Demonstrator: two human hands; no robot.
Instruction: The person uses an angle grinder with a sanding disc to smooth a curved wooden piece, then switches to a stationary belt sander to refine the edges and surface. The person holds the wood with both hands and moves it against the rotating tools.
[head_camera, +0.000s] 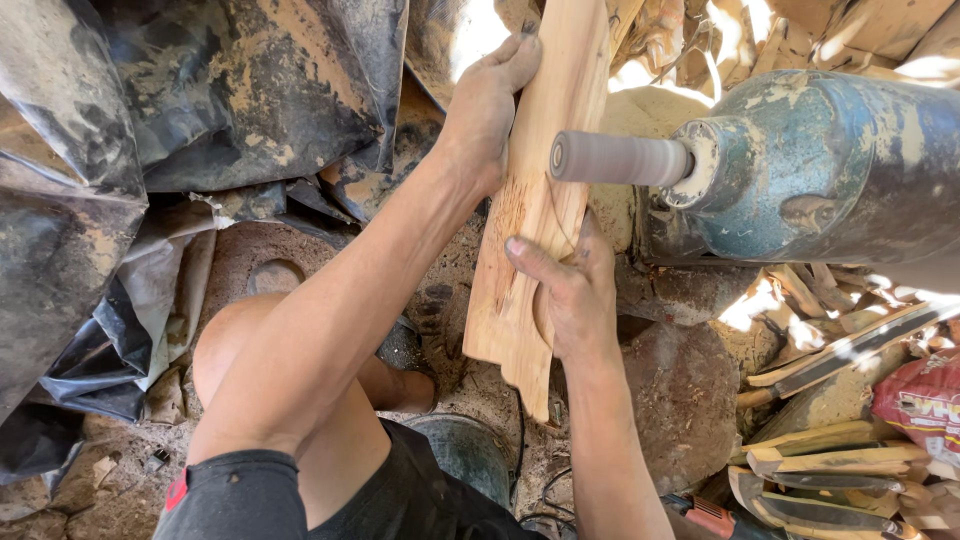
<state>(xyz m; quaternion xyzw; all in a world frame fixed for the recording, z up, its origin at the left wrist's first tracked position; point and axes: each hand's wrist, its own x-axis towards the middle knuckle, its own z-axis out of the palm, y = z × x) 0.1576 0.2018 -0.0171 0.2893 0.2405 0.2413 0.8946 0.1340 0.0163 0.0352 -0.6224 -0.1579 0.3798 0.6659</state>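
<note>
The left hand (485, 110) and right hand (570, 290) each gripped an edge of the stiff, light-looking board (535, 180), steadying it against the sanding drum (620, 158).

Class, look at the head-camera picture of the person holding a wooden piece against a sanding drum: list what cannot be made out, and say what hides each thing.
1. Top end of the wooden piece: cut off by the upper edge.
2. Left hand fingers: behind the wood.
3. Rear of the blue motor: cut off by the right edge.
4. Where the sanding drum touches the wood: cannot tell.
5. Red bag: cut off by the right edge.
6. Right hand palm: pressed to the wood, unseen.
</note>
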